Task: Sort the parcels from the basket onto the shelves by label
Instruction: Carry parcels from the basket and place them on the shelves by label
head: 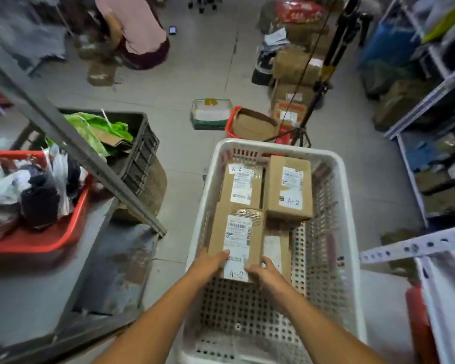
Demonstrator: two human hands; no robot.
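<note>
Both hands grip one parcel (238, 241) in the basket (350, 232): left hand (208, 261) and right hand (265, 271) clasp its near end, long axis running away from them.

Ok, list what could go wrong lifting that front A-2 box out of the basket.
1. Both hands, left hand and right hand, hold only the near end of the front box, so its far end may dip and slip.
2. It lies against the two rear boxes and may drag them.
3. A flatter parcel beside it could snag.
</note>
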